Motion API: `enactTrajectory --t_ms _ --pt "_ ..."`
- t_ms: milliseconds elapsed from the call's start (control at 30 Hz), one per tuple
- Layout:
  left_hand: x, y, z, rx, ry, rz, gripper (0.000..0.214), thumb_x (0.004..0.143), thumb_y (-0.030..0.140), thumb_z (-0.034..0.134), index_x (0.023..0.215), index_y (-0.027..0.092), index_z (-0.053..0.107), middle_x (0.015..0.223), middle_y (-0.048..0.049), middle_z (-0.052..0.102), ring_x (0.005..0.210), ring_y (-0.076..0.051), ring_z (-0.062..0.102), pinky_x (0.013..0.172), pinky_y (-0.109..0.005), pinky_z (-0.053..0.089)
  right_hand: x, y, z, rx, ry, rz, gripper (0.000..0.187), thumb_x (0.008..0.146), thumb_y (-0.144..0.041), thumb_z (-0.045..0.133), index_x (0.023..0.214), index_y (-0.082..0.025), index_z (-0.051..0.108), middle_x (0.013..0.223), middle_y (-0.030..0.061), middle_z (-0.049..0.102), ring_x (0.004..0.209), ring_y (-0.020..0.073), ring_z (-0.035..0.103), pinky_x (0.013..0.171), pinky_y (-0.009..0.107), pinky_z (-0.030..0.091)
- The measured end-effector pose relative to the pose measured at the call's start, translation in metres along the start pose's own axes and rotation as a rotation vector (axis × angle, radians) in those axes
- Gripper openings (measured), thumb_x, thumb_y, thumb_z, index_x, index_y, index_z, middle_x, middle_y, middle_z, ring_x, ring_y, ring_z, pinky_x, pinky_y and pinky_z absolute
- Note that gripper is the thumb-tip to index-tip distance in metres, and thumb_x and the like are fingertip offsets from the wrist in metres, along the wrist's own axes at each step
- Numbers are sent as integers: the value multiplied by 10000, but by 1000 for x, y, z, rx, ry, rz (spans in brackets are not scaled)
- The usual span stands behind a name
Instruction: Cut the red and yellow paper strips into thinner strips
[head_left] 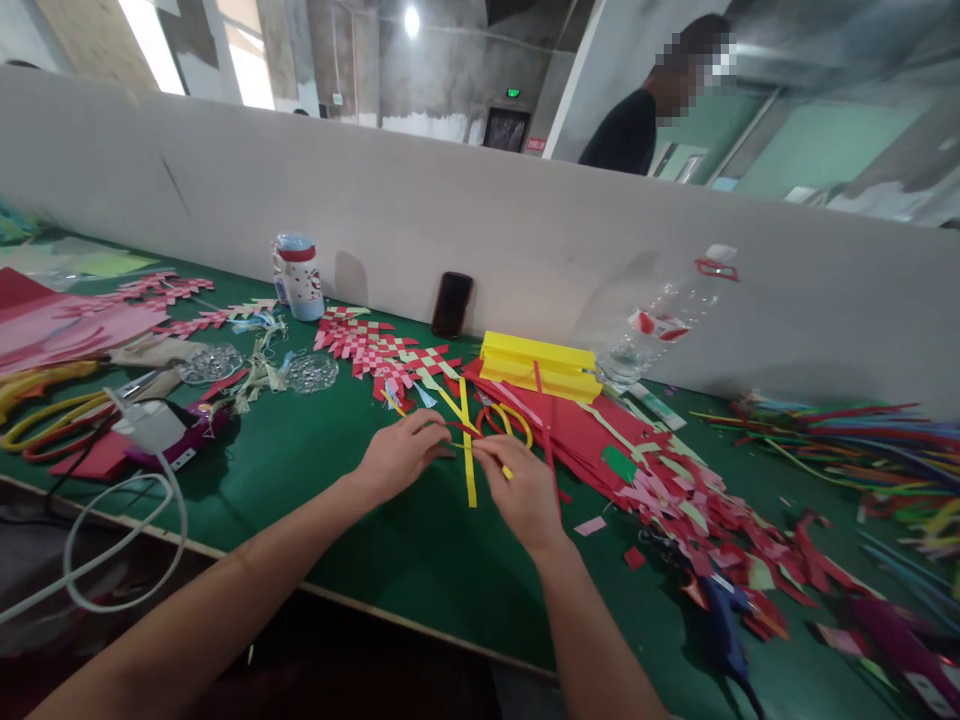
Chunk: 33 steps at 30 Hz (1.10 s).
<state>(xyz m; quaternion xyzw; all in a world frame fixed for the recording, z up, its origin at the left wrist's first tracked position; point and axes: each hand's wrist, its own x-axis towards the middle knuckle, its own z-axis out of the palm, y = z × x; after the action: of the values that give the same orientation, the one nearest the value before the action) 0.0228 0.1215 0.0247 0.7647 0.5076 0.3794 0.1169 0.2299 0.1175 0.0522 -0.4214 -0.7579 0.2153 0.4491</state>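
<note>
Above the green table, my left hand (pixel 401 455) is closed in a pinch at the left end of a small cross of paper strips. A narrow red paper strip (pixel 463 428) runs between my two hands. My right hand (pixel 521 485) pinches the right side of the strips, and a bit of yellow shows between its fingers. One long yellow paper strip (pixel 470 480) hangs down between the hands, crossed by another yellow piece. Fingertips hide the exact join. Just behind my right hand lie scissors (pixel 517 420) with yellow-orange handles.
Red sheets (pixel 570 430) and folded yellow paper (pixel 525 365) lie behind. Woven pink-and-red paper strips (pixel 375 350), a cup (pixel 300 280), a phone (pixel 452 304) and a bottle (pixel 660 320) line the wall. At right are paper scraps (pixel 697 510) and a blue glue gun (pixel 720 610); a white cable (pixel 176 510) loops left.
</note>
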Motion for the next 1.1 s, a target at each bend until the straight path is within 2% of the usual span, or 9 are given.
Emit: enactTrajectory --t_ms 167,233,300,367,433,567,800,933,1100 --pt "6 -10 -18 -107 181 -183 630 774 241 683 1346 229 421 1462 -134 317 1233 -286 464 1049 -487 374 4 16 -27 78 262 254 341 864 -501 580 933 -177 663 643 12 647 570 159 612 563 279 510" --pt "2 -6 -21 -195 221 -263 562 830 305 629 1335 196 408 1419 -165 351 1161 -265 506 993 -476 422 3 19 -26 143 305 317 395 868 -546 551 939 -166 633 616 2 629 524 145 591 524 269 506" --pt "-3 5 -17 -324 176 -324 388 869 370 579 1194 170 513 1201 -138 537 950 -214 592 847 -402 502 -2 15 -15 196 306 356 422 884 -571 508 951 -165 604 636 9 640 532 143 601 532 273 520" --pt "-9 20 -9 -491 46 -350 316 834 429 624 1013 169 601 957 -74 640 778 -173 615 705 -311 519 -10 5 3 224 261 379 421 897 -573 482 958 -170 590 642 11 649 535 145 612 532 273 528" --pt "-13 32 -2 -657 -26 -391 320 834 463 614 947 163 621 877 -57 668 743 -163 627 640 -267 510 -18 -8 19 223 177 385 407 904 -560 481 970 -176 595 640 11 656 539 151 624 527 271 532" --pt "-9 31 -2 -900 -25 -545 339 860 498 569 839 160 574 761 -45 670 680 -149 643 610 -257 522 -23 -15 25 124 11 358 410 916 -548 447 938 -187 641 710 36 691 599 164 652 570 276 540" --pt "3 -7 -19 -1105 -3 -751 264 824 383 681 861 163 538 839 -82 707 718 -155 706 534 -199 528 33 41 -14 -337 -71 320 249 836 -294 551 1046 -192 636 1091 110 672 1020 250 622 900 419 476" --pt "0 -16 -13 -1165 14 -781 269 793 297 721 921 161 527 873 -80 718 675 -141 705 530 -194 534 63 69 -6 -542 -178 327 277 777 -196 618 1053 -181 632 1090 124 672 1044 270 615 907 422 455" --pt "-2 -18 -13 -1232 24 -805 283 777 228 723 952 166 509 898 -76 724 639 -133 700 542 -204 546 75 85 11 -663 -254 326 319 745 -209 667 1058 -162 624 1070 158 679 1002 286 637 856 388 464"
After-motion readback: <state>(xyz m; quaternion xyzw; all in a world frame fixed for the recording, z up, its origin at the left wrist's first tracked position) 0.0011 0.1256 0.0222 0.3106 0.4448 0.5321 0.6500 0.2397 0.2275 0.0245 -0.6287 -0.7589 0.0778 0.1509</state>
